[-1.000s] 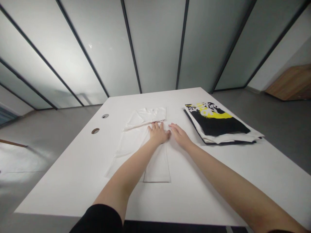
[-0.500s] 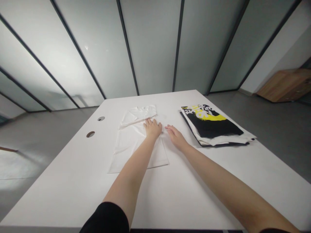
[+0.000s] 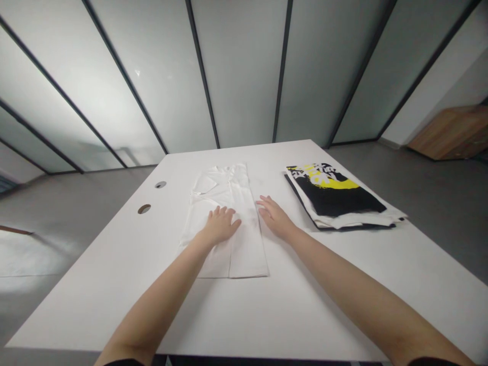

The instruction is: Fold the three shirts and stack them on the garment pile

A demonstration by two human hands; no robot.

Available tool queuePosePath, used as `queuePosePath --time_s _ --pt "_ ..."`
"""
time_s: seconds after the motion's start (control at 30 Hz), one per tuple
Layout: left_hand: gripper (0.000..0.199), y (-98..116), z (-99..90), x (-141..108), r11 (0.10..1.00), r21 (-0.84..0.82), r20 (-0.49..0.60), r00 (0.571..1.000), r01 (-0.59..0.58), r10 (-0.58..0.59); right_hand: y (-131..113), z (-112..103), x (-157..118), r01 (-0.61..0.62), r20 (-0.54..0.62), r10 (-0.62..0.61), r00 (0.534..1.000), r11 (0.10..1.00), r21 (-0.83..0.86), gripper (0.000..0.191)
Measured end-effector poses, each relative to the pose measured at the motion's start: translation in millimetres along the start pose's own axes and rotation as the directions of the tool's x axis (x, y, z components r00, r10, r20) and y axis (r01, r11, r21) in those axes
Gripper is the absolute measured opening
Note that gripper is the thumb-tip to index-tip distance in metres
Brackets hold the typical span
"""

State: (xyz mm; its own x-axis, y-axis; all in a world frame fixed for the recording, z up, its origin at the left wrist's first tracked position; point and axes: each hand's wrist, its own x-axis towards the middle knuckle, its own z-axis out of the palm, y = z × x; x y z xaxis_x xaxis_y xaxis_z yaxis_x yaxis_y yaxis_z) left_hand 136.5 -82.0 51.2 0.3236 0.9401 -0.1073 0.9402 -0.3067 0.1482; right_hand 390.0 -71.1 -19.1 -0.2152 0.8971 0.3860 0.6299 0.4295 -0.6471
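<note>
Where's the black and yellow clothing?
In the head view, the black and yellow clothing lies on the white table's right side, beside the white shirt, past the right hand.

Colours noted: T-shirt (image 3: 247, 249) solid white; stacked garment (image 3: 335, 201) black with 2-colour yellow and white graphic print; tabletop (image 3: 114, 305) white; partition frames (image 3: 203, 76) black.

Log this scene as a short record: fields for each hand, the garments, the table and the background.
Left hand: open, resting flat on the folded white T-shirt
Right hand: open, on the white table, fingertips beside the shirt's edge
Other garments: stack of black-and-yellow printed clothing, right of the shirt
Table features: two round holes left of the shirt, nearer hole
Background: frosted glass partition; wooden furniture
</note>
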Motion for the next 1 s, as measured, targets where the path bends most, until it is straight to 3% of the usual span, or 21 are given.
queuePosePath --time_s 0.07,0.17,0.23,0.33,0.4,0.53,0.6,0.67,0.73,0.83,1.0 --pt "0.051 -22 1.7 -25 0.998 0.055 0.033 0.999 0.041 -0.043 -14 2 -3 0.121 0.126 -0.113 0.986 0.991 -0.057 0.052" --pt "0.052 -42 7.3 -55 0.991 0.124 0.011 0.998 0.053 -0.055 -40 4 -6 0.289 0.329 -0.246 0.912 0.953 -0.090 0.048" --pt "0.052 -50 8.1 -68 0.991 0.127 -0.009 1.000 0.030 -0.029 -57 4 -8 0.348 0.405 -0.281 0.870 0.932 -0.102 0.040" --pt "0.045 -59 0.1 -78 0.998 0.009 -0.018 0.997 -0.070 0.070 -79 -1 -10 0.351 0.451 -0.251 0.856 0.924 -0.153 0.028" --pt "0.041 -65 -9.7 -79 0.982 -0.150 -0.004 0.994 -0.111 0.112 -91 -7 -11 0.300 0.464 -0.169 0.869 0.927 -0.224 0.025" --pt "0.045 -78 -20.9 -71 0.914 -0.385 -0.037 0.991 -0.131 0.126 -108 -17 -6 0.055 0.431 0.131 0.893 0.918 -0.394 0.033" --pt "0.043 -86 -16.0 -66 0.919 -0.349 -0.124 0.981 -0.182 0.147 -111 -18 0 -0.029 0.396 0.210 0.894 0.909 -0.416 0.034" --pt "0.041 -95 -5.3 -61 0.948 -0.242 -0.173 0.970 -0.207 0.168 -111 -12 9 -0.066 0.360 0.212 0.909 0.924 -0.376 0.032" --pt "0.045 -101 6.9 -59 0.972 -0.134 -0.161 0.972 -0.193 0.171 -107 0 20 -0.075 0.308 0.176 0.935 0.947 -0.312 0.033" --pt "0.060 -103 20.0 -60 0.989 -0.053 -0.102 0.986 -0.138 0.132 -102 29 35 -0.071 0.248 0.153 0.957 0.948 -0.309 0.053" --pt "0.071 -100 25.0 -61 0.992 -0.056 -0.086 0.991 -0.112 0.107 -98 72 52 -0.258 0.246 0.410 0.878 0.839 -0.478 0.078"
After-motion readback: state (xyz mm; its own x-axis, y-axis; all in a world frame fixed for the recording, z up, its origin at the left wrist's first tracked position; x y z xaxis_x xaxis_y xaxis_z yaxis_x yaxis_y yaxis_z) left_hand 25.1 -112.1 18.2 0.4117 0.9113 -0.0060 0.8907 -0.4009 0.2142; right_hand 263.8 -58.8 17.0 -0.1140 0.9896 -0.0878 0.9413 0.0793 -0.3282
